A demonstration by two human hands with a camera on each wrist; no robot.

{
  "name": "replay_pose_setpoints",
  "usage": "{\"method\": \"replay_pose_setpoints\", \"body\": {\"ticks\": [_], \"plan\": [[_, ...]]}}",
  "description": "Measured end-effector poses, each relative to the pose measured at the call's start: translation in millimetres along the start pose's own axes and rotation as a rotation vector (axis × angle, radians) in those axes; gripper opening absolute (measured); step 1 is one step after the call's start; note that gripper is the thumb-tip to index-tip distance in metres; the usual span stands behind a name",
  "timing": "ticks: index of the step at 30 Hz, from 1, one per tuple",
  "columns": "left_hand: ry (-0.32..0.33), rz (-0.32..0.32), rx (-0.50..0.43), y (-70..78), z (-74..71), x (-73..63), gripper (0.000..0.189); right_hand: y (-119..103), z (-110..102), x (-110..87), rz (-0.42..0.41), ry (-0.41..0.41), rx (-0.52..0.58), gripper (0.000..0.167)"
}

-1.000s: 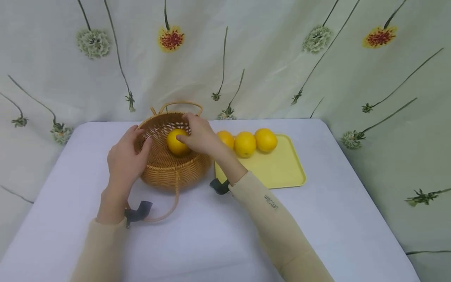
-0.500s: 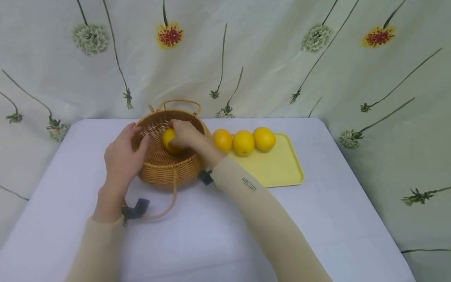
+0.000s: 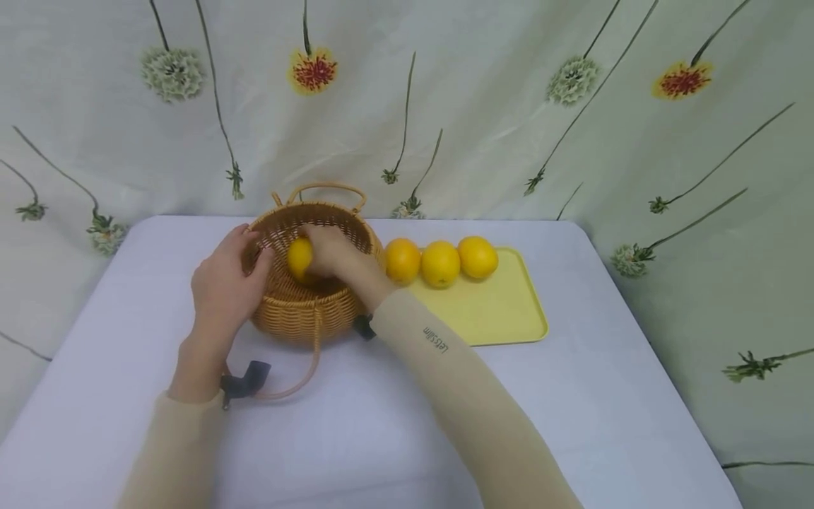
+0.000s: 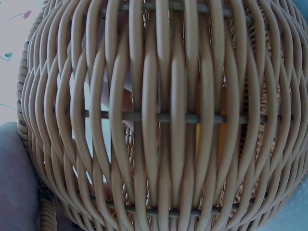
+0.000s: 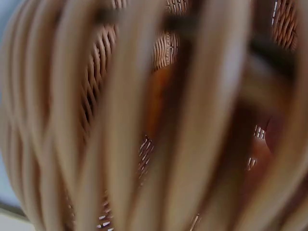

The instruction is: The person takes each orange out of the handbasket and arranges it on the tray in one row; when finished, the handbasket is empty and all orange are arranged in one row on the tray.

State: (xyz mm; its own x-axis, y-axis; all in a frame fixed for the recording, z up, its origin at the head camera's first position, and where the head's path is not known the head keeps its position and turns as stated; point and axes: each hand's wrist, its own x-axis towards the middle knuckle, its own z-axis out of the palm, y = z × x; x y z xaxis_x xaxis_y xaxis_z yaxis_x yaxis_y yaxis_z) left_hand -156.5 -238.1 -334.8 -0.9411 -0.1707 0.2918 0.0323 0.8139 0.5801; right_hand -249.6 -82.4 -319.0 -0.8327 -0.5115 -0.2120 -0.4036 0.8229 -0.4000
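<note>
A brown wicker basket [image 3: 289,322] stands at the back left of the table. My left hand [image 3: 224,286] grips its left rim, thumb on the inner side and fingers at the edge. Inside the basket, my right hand [image 3: 335,254] holds an orange [image 3: 298,259] near the bottom, covering its right side. Woven slats fill the left wrist view, where part of my left hand [image 4: 18,178] shows at the edge and orange colour shows through the gaps. In the right wrist view blurred slats hide most of the orange [image 5: 156,98].
Right of the basket lies a yellow tray [image 3: 490,311] with three oranges [image 3: 440,264] in a row at its back left. One basket handle [image 3: 331,185] stands up behind, and the other [image 3: 311,371] hangs onto the white-covered table [image 3: 394,431]. A flower-print cloth [image 3: 483,106] hangs behind.
My right hand has moved left and down deeper into the basket, and the orange has shifted left with it. My left hand stays on the rim.
</note>
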Motion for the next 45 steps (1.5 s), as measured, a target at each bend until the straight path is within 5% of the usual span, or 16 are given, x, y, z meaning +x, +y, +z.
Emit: {"method": "replay_pose_setpoints", "body": {"ticks": [13,20,29,41,45], "plan": [[0.002,0.005,0.010,0.8,0.6,0.6,0.056,-7,1,-4.9,-0.156,-0.129,-0.093,0.090],[0.007,0.003,0.008,-0.7,0.1,-0.1,0.057,-7,4,-3.6,-0.138,-0.144,-0.105,0.092],[0.010,0.029,0.010,-1.9,3.2,1.2,0.054,-3,0,-5.4,-0.085,-0.004,-0.074,0.093],[0.006,0.021,0.021,-2.2,0.2,2.1,0.050,-3,-39,-29.9,-0.227,0.189,0.077,0.077],[-0.011,0.019,0.026,-1.9,1.1,1.4,0.050,5,-45,-47.0,-0.245,0.220,0.207,0.077]]}}
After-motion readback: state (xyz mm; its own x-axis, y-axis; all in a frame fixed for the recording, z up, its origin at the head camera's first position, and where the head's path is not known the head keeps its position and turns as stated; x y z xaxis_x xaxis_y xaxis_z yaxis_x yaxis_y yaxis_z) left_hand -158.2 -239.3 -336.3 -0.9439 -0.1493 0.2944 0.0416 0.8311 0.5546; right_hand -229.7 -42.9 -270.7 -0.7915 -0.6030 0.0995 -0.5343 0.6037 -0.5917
